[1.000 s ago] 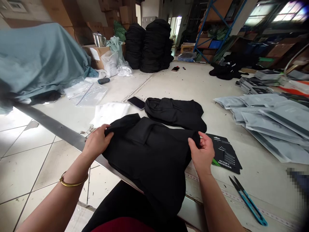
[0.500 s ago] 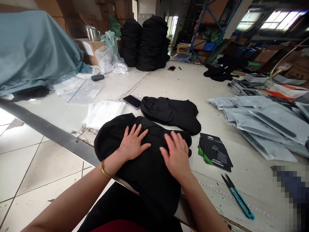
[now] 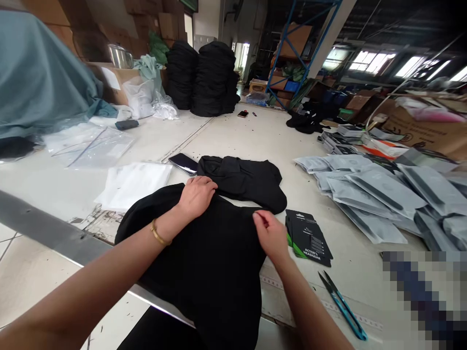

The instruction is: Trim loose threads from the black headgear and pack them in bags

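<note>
A black garment (image 3: 204,253) lies over the near edge of the white table (image 3: 255,141) and hangs toward my lap. My left hand (image 3: 196,195), with a gold bangle on its wrist, curls its fingers over the garment's far edge. My right hand (image 3: 270,236) pinches the same cloth at its right edge. Just beyond lies a second folded black garment (image 3: 244,180), touching the first. A black phone (image 3: 184,163) rests left of that garment.
Black cardboard header cards (image 3: 310,238) lie right of my right hand, blue-handled thread snips (image 3: 343,305) nearer the edge. Grey pouches (image 3: 372,194) spread at the right. White plastic bags (image 3: 131,182) lie at the left, tall black stacks (image 3: 204,78) stand at the back, teal cloth (image 3: 40,82) far left.
A second ago both hands gripped the garment's sides, then pressed flat on it. Now the left hand curls on the far edge and the right pinches the right edge.
</note>
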{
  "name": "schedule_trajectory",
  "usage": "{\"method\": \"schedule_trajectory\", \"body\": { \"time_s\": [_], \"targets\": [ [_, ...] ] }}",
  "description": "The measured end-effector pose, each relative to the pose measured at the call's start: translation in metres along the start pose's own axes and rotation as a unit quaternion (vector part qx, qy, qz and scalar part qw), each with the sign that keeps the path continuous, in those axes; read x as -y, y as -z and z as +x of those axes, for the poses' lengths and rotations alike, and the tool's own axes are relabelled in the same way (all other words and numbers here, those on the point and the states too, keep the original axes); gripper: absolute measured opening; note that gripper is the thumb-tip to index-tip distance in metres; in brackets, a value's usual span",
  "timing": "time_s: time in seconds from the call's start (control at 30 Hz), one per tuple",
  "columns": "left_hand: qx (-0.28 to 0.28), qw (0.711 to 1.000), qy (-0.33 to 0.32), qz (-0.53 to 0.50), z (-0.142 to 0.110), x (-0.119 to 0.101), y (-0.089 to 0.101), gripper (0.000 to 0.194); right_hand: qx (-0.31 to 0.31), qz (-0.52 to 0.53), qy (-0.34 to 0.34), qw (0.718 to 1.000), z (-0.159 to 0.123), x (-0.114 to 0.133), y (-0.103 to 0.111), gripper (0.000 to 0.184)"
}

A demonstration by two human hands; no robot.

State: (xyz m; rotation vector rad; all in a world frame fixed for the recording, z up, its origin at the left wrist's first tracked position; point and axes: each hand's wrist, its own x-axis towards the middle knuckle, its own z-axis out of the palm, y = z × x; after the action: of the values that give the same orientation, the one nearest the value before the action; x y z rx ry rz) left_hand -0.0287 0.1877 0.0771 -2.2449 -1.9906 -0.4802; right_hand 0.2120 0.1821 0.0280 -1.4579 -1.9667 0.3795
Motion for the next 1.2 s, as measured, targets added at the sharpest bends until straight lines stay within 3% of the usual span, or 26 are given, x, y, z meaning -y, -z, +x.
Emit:
{"method": "schedule_trajectory", "body": {
  "time_s": [0.13, 0.23, 0.33, 0.43, 0.53, 0.6, 0.67, 0.73, 0.77, 0.8, 0.87, 0.9, 0.97, 1.03, 1.1, 1.2],
  "targets": [
    [0.115, 0.993, 0.005, 0.014, 0.041, 0.020, -0.027, 0.034, -0.019, -0.090, -0.039, 0.995, 0.045, -0.038, 0.009, 0.033],
    [0.138, 0.990, -0.001, 0.015, 0.056, 0.030, -0.038, 0.033, 0.010, -0.102, -0.046, 0.994, 0.062, -0.058, 0.008, 0.033],
    [0.133, 0.991, -0.010, 0.010, 0.063, 0.038, -0.038, 0.026, 0.027, -0.085, -0.038, 0.995, 0.071, -0.071, 0.009, 0.023],
    [0.096, 0.995, -0.013, -0.001, 0.076, 0.045, -0.030, 0.026, 0.018, -0.050, -0.044, 0.998, 0.091, -0.080, 0.017, 0.024],
    [0.041, 0.999, -0.003, -0.008, 0.100, 0.045, -0.012, 0.029, -0.029, -0.023, -0.065, 0.997, 0.122, -0.076, 0.031, 0.034],
    [-0.020, 1.000, -0.011, -0.010, 0.115, 0.039, 0.010, 0.029, -0.108, -0.004, -0.055, 0.993, 0.137, -0.058, 0.045, 0.036],
    [-0.105, 0.994, -0.029, -0.014, 0.118, 0.032, 0.042, 0.028, -0.220, 0.015, -0.015, 0.975, 0.135, -0.027, 0.063, 0.034],
    [-0.182, 0.982, -0.039, -0.017, 0.098, 0.030, 0.078, 0.029, -0.299, 0.018, 0.042, 0.953, 0.109, 0.007, 0.083, 0.030],
    [-0.212, 0.976, -0.044, -0.016, 0.079, 0.032, 0.095, 0.032, -0.308, 0.012, 0.074, 0.948, 0.087, 0.023, 0.093, 0.028],
    [-0.267, 0.961, -0.074, -0.001, 0.054, 0.038, 0.109, 0.030, -0.291, 0.000, 0.101, 0.951, 0.062, 0.036, 0.101, 0.025],
    [-0.284, 0.950, -0.128, 0.027, -0.009, 0.055, 0.125, 0.029, -0.256, -0.027, 0.159, 0.953, 0.005, 0.054, 0.108, 0.022],
    [-0.261, 0.953, -0.152, 0.022, -0.044, 0.066, 0.126, 0.034, -0.214, -0.002, 0.214, 0.953, -0.024, 0.058, 0.107, 0.024],
    [-0.183, 0.968, -0.173, 0.007, -0.112, 0.087, 0.116, 0.043, -0.055, 0.043, 0.315, 0.946, -0.074, 0.061, 0.095, 0.025],
    [-0.091, 0.980, -0.175, -0.004, -0.167, 0.101, 0.097, 0.050, 0.029, 0.075, 0.362, 0.929, -0.112, 0.059, 0.073, 0.025],
    [-0.034, 0.986, -0.160, -0.017, -0.200, 0.104, 0.081, 0.049, 0.051, 0.092, 0.369, 0.924, -0.136, 0.057, 0.052, 0.024],
    [-0.040, 0.992, -0.113, -0.049, -0.206, 0.084, 0.073, 0.034, 0.075, 0.105, 0.347, 0.929, -0.152, 0.057, 0.036, 0.025]
  ]
}}
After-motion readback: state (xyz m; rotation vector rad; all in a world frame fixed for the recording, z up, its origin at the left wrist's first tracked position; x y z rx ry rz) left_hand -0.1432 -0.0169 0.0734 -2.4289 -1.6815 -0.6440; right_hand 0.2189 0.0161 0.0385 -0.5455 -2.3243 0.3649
